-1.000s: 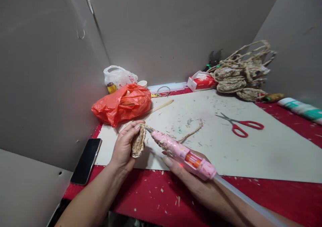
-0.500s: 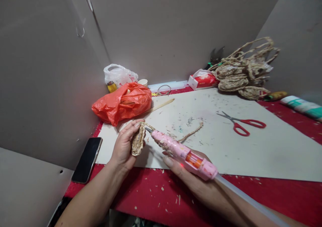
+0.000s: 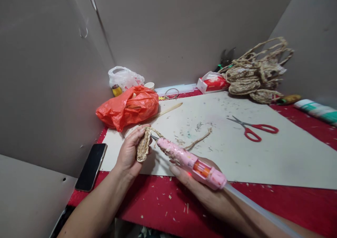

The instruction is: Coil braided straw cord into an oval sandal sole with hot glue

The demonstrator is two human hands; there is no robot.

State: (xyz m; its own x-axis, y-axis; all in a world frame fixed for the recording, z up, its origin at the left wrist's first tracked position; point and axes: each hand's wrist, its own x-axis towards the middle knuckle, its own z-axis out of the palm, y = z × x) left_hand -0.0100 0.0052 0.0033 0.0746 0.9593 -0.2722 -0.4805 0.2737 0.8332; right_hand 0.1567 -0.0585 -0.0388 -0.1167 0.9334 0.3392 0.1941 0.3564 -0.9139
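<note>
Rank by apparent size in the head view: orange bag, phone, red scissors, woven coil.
1. orange bag
2. red scissors and phone: similar, and the phone is nearer the camera, so unranked
3. woven coil, in the left hand

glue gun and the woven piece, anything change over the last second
Hardly anything. The left hand holds the woven piece and the right hand holds the glue gun, nozzle at the piece's edge, as before. The scissors, phone and orange bag stayed put; only the view drifted slightly.
</note>
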